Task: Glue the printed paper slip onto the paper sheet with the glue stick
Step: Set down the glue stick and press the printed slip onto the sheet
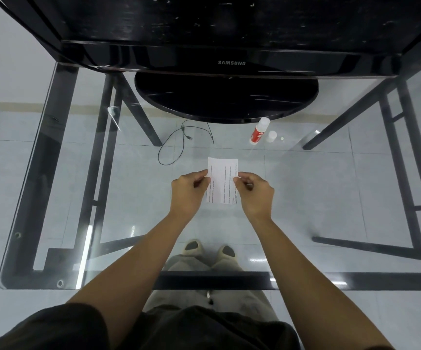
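printed paper (221,179) over the glass table (53,173), long axis 12–6 | left hand (188,192) pinches its 9 o'clock edge, right hand (255,194) its 3 o'clock edge, fingers closed narrow, forearms level | glue stick (259,131) lies uncapped at 1 o'clock, cap (271,136) beside it, right hand nearer | slip versus sheet: can't tell

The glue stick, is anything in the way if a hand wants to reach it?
Nothing visible blocks it. The glue stick lies uncapped on the glass table, beyond the paper slip, with its cap beside it. But both the left hand and right hand are pinching the slip, so one must let go first.
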A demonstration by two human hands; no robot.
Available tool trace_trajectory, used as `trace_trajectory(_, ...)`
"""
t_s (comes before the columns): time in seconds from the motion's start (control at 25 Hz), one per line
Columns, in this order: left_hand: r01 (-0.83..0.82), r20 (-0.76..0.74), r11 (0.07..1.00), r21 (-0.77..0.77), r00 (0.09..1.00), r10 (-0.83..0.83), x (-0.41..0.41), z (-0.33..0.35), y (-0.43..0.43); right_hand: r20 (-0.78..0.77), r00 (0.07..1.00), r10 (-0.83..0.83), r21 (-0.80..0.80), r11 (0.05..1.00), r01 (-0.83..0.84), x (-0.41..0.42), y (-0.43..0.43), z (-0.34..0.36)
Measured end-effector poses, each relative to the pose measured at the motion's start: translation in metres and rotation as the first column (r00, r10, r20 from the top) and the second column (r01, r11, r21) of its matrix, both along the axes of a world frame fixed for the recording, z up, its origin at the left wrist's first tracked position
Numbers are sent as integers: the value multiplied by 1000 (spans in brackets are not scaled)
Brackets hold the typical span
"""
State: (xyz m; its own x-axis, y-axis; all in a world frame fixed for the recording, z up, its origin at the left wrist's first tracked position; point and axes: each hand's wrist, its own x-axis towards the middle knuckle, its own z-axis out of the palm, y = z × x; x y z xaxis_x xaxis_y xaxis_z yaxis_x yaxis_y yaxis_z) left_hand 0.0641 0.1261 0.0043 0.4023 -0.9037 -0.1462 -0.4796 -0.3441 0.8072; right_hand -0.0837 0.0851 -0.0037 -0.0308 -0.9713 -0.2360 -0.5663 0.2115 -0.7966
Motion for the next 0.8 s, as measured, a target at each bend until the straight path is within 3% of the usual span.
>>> trace_trajectory(0.36,66,33,997,34,997,-67,5,-9,-7,-39,999,27,14,1000,-26,-3,-4,-4)
trace_trajectory(0.8,10,1,999,43,1000,-10,2,-6,-5,-52,998,33,18,999,-32,-1,-3,-4)
